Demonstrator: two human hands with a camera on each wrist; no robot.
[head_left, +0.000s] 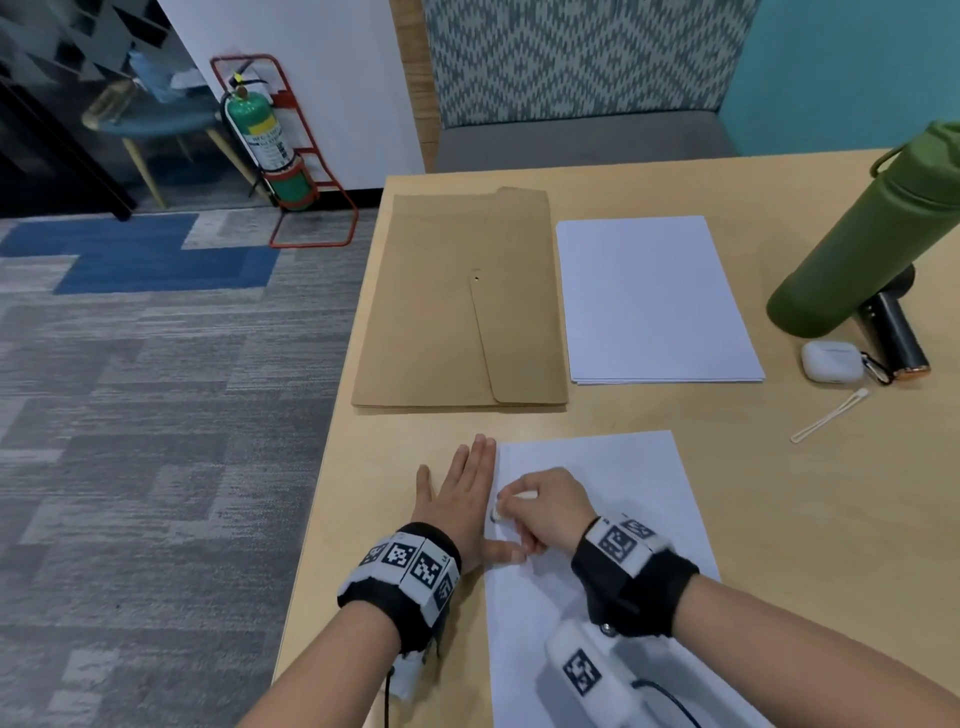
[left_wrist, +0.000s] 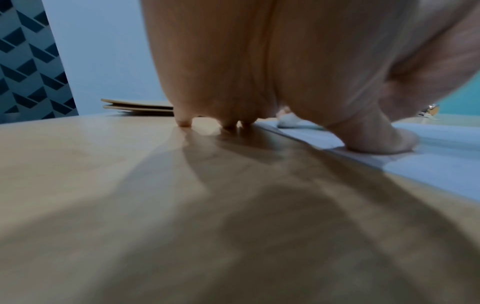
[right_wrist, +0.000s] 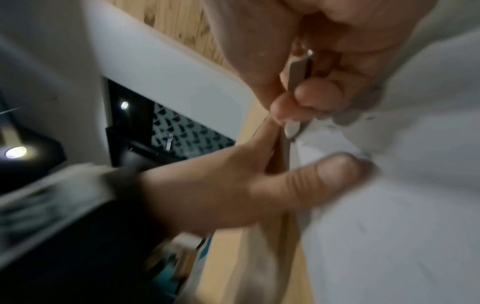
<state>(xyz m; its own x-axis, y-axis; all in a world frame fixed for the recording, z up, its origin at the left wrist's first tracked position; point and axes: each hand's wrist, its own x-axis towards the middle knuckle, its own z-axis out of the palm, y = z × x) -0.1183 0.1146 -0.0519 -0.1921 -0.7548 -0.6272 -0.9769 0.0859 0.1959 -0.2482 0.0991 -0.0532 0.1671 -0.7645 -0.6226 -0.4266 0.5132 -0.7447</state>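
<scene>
Both hands are low on the near side of the table (head_left: 779, 467). The left hand (head_left: 457, 499) lies flat with straight fingers on the wood, and its thumb presses the left edge of a sheet of paper (head_left: 623, 493). The right hand (head_left: 545, 506) is curled and pinches a small tool (head_left: 511, 500), white and grey, right at that edge, just beside the left hand. I cannot tell what the tool is. Farther away lie a brown envelope (head_left: 457, 301) and a stack of white paper (head_left: 654, 296). A green bottle (head_left: 862, 239) stands at the far right.
</scene>
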